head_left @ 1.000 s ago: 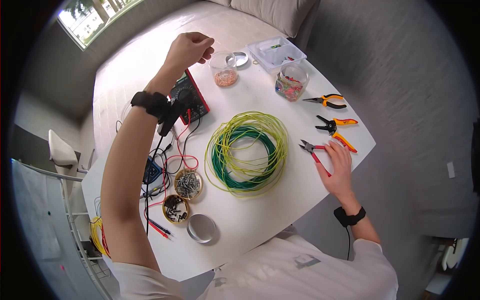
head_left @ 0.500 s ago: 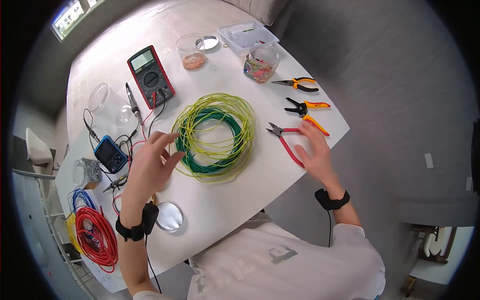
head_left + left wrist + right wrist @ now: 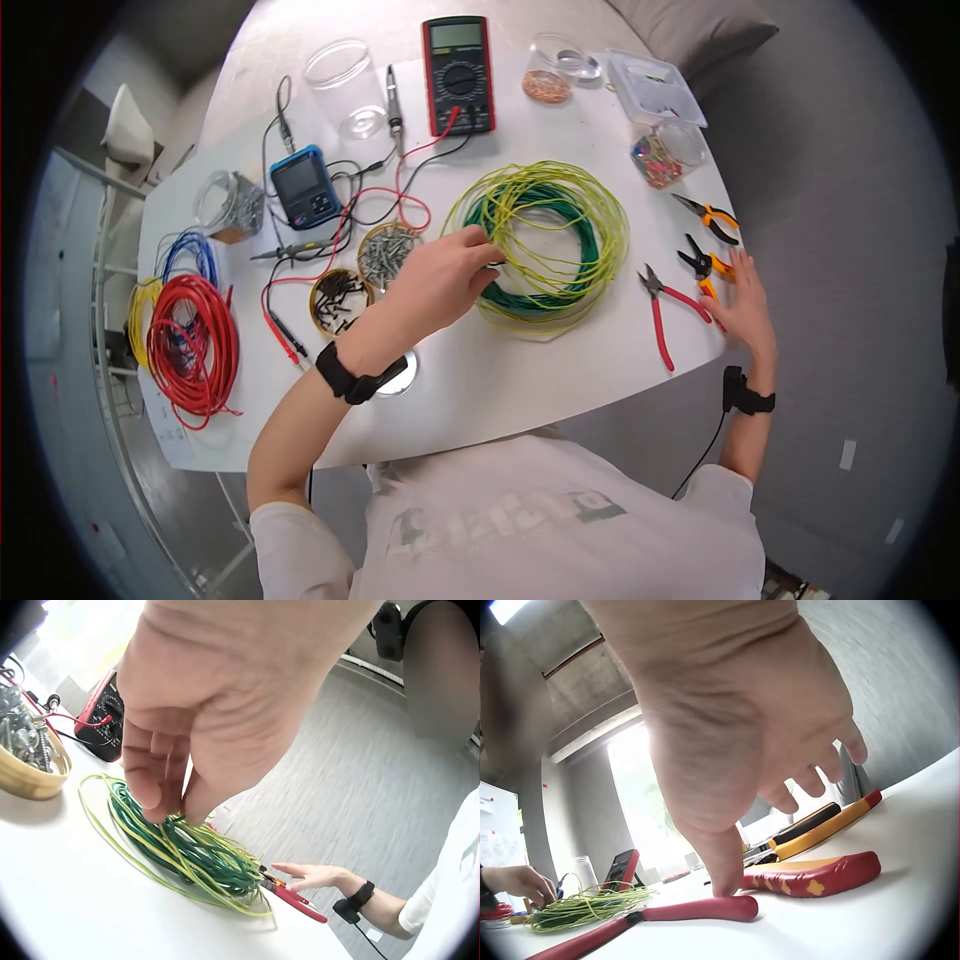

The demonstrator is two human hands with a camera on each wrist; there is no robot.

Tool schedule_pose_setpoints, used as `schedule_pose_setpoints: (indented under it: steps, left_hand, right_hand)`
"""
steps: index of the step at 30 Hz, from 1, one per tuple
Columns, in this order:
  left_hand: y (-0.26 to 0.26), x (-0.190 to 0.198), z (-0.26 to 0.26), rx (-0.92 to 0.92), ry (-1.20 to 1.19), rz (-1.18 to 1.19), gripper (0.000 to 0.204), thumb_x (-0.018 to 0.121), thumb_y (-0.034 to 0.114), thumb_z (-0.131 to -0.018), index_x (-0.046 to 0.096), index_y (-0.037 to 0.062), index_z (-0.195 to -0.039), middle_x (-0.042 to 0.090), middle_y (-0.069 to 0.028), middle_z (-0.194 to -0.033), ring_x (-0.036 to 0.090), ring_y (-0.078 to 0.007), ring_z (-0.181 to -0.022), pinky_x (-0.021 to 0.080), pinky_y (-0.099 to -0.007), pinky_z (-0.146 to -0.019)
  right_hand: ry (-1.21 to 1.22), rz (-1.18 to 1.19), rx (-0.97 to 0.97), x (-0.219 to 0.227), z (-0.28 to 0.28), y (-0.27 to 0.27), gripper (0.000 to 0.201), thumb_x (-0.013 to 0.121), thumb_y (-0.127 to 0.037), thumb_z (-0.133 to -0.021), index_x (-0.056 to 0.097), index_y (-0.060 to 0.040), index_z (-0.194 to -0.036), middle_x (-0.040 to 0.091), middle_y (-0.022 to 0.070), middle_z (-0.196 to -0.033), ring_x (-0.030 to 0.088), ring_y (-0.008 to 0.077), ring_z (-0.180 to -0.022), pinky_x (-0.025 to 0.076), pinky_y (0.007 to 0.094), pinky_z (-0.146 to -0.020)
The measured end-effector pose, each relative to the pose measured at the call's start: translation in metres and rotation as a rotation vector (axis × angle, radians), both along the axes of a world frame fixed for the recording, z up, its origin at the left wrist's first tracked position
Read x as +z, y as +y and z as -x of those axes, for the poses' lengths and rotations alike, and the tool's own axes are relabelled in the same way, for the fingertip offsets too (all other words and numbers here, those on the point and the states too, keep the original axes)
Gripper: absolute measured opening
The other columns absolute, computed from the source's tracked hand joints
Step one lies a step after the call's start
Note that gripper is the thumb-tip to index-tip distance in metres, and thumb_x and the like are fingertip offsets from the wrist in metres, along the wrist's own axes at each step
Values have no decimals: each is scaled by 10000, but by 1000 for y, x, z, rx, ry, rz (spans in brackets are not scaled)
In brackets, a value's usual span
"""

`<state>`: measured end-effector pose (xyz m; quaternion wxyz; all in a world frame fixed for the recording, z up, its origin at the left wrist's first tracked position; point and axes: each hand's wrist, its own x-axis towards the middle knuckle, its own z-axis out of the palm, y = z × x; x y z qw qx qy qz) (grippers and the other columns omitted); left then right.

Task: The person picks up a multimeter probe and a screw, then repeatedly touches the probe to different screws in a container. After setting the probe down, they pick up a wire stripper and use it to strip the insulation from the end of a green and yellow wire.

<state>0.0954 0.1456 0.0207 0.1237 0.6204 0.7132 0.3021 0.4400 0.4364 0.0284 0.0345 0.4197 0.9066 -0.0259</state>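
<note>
A coil of dark green wire (image 3: pixel 592 250) lies on the table, tangled with loops of yellow-green wire (image 3: pixel 612 215). My left hand (image 3: pixel 445 282) is at the coil's left side. In the left wrist view its thumb and fingertips pinch a strand of the green wire (image 3: pixel 225 864). Over the right side of the table, my right hand (image 3: pixel 748 310) has its fingers spread. Red-handled diagonal cutters (image 3: pixel 662 338) lie open to its left, and the thumb tip is right at a handle end (image 3: pixel 739 907). Wire strippers (image 3: pixel 697 264) with yellow-and-red handles lie under its fingers.
Long-nose pliers (image 3: pixel 716 218) lie behind the strippers. At the back stand a multimeter (image 3: pixel 458 55) with leads and a clear jar (image 3: pixel 345 80). Left are an oscilloscope-like device (image 3: pixel 303 185), screw lids (image 3: pixel 340 300) and a red wire coil (image 3: pixel 195 345).
My left hand has come down from the far side of the table to the coil and now pinches green wire. The right hand has shifted from the cutters toward the strippers. The head view has turned.
</note>
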Motion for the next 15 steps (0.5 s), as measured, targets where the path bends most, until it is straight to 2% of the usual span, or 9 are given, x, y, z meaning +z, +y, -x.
schedule_pose_setpoints:
  steps: [2,3,5,6,7,9,11,13,15]
  left_hand:
    - [1,-8,1,-9,54,-48,135,654,91,-817,670,62,-948,600,-71,-896,622,-280,-797,512,-376,-692]
    - [0,-8,1,-16,69,-9,125,628,72,-825,640,53,-948,588,-76,-911,609,-269,-862,518,-375,-706]
    - [-1,-17,2,0,98,-17,140,620,54,-816,624,44,-955,584,-78,-933,599,-265,-893,520,-370,-713]
    - [-1,-21,3,-27,125,-34,155,611,36,-807,608,36,-962,579,-79,-954,589,-261,-924,522,-365,-719]
    - [-4,-19,3,-62,182,-3,183,590,6,-786,576,20,-968,570,-80,-990,558,-254,-981,518,-342,-761]
    - [-5,-18,5,-82,220,-19,191,586,1,-780,570,16,-970,569,-78,-982,550,-253,-993,510,-337,-784]
    - [-4,-19,7,-126,292,-46,201,581,-12,-778,554,11,-976,577,-75,-987,525,-253,-1034,489,-330,-845]
    - [-6,-19,10,-116,250,-74,206,578,-18,-781,552,13,-983,583,-76,-1001,529,-253,-1037,488,-332,-851]
    - [-5,-20,12,-115,209,-108,211,575,-24,-784,550,15,-990,589,-77,-1015,532,-253,-1041,487,-335,-857]
  right_hand:
    - [-40,44,1,-7,-4,11,947,767,-446,-719,325,-48,-1457,277,196,-1520,276,331,-1409,273,412,-1133]
    - [-38,53,41,-8,-2,13,947,767,-446,-719,325,-48,-1457,277,196,-1520,276,331,-1409,273,412,-1133]
    - [-21,163,-40,-8,-1,15,921,746,-365,-741,285,-46,-1472,272,200,-1523,281,319,-1409,262,379,-1142]
    - [-21,168,-12,-7,-1,16,921,746,-365,-741,285,-46,-1472,272,200,-1523,281,319,-1409,262,379,-1142]
    - [-18,213,-20,-7,-2,17,917,747,-342,-738,285,-46,-1472,271,194,-1525,288,313,-1406,263,377,-1142]
    - [0,274,-12,-3,-4,18,926,755,-282,-713,283,-46,-1474,273,188,-1526,298,301,-1404,267,372,-1142]
    - [-5,295,12,-3,-9,22,935,758,-305,-699,296,-39,-1466,264,205,-1524,316,314,-1393,285,375,-1130]
    - [-11,313,22,0,-8,24,944,761,-328,-685,310,-32,-1459,255,222,-1522,335,327,-1382,303,378,-1118]
    - [10,341,-5,6,-5,20,928,758,-292,-673,322,-28,-1449,284,200,-1503,371,317,-1357,319,371,-1111]
